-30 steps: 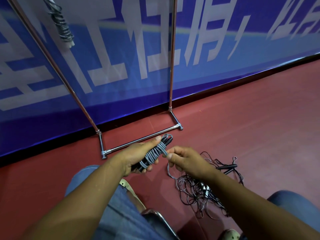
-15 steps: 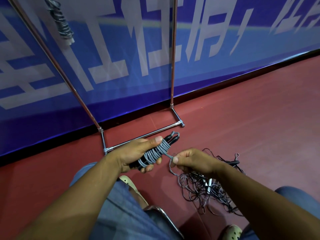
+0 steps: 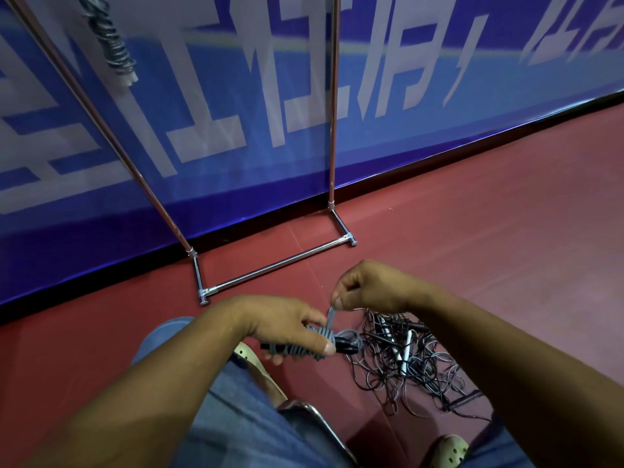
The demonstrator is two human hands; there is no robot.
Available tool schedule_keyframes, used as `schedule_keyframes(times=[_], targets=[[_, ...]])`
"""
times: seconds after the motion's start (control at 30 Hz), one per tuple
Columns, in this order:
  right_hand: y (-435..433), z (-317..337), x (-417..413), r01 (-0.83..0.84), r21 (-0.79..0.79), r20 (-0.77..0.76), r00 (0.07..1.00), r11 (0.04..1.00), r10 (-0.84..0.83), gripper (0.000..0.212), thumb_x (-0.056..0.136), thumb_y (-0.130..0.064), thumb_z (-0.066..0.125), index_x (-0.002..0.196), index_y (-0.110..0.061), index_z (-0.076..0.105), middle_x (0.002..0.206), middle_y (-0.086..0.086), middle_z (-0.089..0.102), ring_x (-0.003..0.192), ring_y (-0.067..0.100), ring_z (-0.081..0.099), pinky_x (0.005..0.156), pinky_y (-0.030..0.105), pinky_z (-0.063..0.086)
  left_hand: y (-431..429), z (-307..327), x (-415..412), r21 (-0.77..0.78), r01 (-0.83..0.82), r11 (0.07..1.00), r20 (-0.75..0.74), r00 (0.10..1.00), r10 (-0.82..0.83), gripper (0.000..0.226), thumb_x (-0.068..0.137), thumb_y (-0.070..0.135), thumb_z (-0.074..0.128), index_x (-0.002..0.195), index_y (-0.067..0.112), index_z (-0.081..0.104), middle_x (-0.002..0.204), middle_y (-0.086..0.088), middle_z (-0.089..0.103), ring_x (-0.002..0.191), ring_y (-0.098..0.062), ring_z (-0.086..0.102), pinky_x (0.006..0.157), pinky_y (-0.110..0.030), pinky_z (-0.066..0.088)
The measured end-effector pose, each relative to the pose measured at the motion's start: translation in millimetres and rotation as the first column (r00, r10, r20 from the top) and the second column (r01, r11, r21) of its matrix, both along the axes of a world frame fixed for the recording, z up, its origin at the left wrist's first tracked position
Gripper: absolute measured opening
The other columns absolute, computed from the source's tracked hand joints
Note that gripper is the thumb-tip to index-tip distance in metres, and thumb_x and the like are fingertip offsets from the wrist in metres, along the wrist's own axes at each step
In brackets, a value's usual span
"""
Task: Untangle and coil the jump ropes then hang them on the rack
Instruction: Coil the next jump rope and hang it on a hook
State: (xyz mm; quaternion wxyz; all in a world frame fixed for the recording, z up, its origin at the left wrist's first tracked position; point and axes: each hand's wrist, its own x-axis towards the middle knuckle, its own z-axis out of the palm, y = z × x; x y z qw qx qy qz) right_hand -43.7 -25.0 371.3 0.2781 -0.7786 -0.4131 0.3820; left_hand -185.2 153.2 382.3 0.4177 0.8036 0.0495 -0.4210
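1. Gripping the coiled jump rope (image 3: pixel 315 344): L hand (image 3: pixel 287 327) has fingers + thumb curled round the bundle, thumb on top near its right end. Bundle lies roughly level, near centre of scene.
2. Bundle = grey cord wound in tight turns round black handles (image 3: pixel 346 348), which stick out at the right end.
3. R hand (image 3: pixel 368 288) sits just beyond & right of the bundle, thumb + forefinger pinching a short grey cord loop (image 3: pixel 332 314) that rises from the wraps. Other fingers curled in.
4. Tangled pile of jump ropes (image 3: pixel 405 363) on the red floor (image 3: pixel 506 231), right of the bundle, partly under the R forearm. Thin dark cords w/ a few white handles (image 3: pixel 407 342) in the mess.
5. Rack (image 3: pixel 280 265): chrome frame on the far side of the hands, base bar on the floor, two uprights rising in front of a blue banner (image 3: pixel 405 136) w/ white characters.
6. One wrapped jump rope (image 3: pixel 113 49) hangs at far left, blurred; its hang point is out of frame.
7. Near edge: jeans legs, light clog (image 3: pixel 450 445), metal seat edge (image 3: pixel 314 417).
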Motion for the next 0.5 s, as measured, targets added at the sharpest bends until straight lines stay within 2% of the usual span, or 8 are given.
schedule_keyframes(times=[0.07,0.17,0.23,0.33,0.43,0.5], targets=[[3.5,4.2,-5.1,-0.011,0.048,0.075,0.997,0.999,0.007,0.009,0.09,-0.017,0.075,0.097,-0.015,0.08,0.062,-0.036,0.063,0.064,-0.017,0.058,0.062,0.003,0.039,2.1,-6.4,-0.1,0.007,-0.054,0.998,0.017,0.998,0.054,0.029,0.089,0.059,0.071,0.107,0.036,0.068,0.09,-0.009,0.071,0.067,-0.024,0.066,0.063,-0.037,0.055],[7.2,3.7,-10.3,0.026,0.124,0.123,0.991,0.992,-0.042,0.01,0.092,-0.018,0.072,0.096,-0.016,0.081,0.065,-0.033,0.065,0.067,-0.015,0.059,0.066,0.009,0.044,6.5,-11.9,-1.2,0.003,-0.162,0.987,0.089,0.983,0.162,0.031,0.094,0.053,0.069,0.115,0.031,0.067,0.09,-0.006,0.069,0.062,-0.022,0.068,0.058,-0.033,0.055],[6.8,6.3,-12.9,0.088,0.154,0.065,0.993,0.984,-0.099,0.013,0.094,-0.016,0.07,0.1,-0.013,0.081,0.07,-0.029,0.069,0.071,-0.01,0.062,0.07,0.012,0.048,12.0,-12.1,-3.9,-0.036,-0.216,0.976,0.107,0.97,0.219,0.031,0.096,0.052,0.066,0.118,0.029,0.066,0.087,-0.006,0.07,0.063,-0.022,0.069,0.06,-0.034,0.057],[3.2,12.3,-10.9,0.15,0.11,-0.106,0.985,0.983,-0.138,0.019,0.094,-0.007,0.066,0.106,-0.01,0.08,0.077,-0.022,0.074,0.076,-0.008,0.066,0.075,0.009,0.049,21.0,-11.4,-8.7,-0.089,-0.235,0.968,0.084,0.967,0.242,0.031,0.097,0.054,0.062,0.112,0.027,0.069,0.084,-0.003,0.073,0.066,-0.023,0.068,0.056,-0.027,0.055],[2.6,17.5,-6.6,0.083,0.055,-0.086,0.993,0.995,-0.078,0.017,0.091,-0.007,0.071,0.103,-0.015,0.081,0.082,-0.014,0.076,0.071,-0.008,0.063,0.072,0.009,0.048,24.5,-12.9,-10.8,-0.109,-0.218,0.97,0.066,0.972,0.226,0.025,0.098,0.054,0.061,0.101,0.031,0.071,0.08,-0.002,0.072,0.065,-0.024,0.065,0.053,-0.025,0.052],[3.7,20.2,-6.3,0.076,0.045,-0.098,0.993,0.996,-0.072,0.016,0.089,-0.005,0.074,0.1,-0.015,0.081,0.079,-0.012,0.076,0.068,-0.005,0.062,0.07,0.01,0.049,24.2,-14.5,-10.6,-0.125,-0.229,0.965,0.049,0.97,0.237,0.025,0.098,0.053,0.062,0.102,0.03,0.07,0.08,-0.003,0.071,0.06,-0.022,0.065,0.05,-0.025,0.052]])
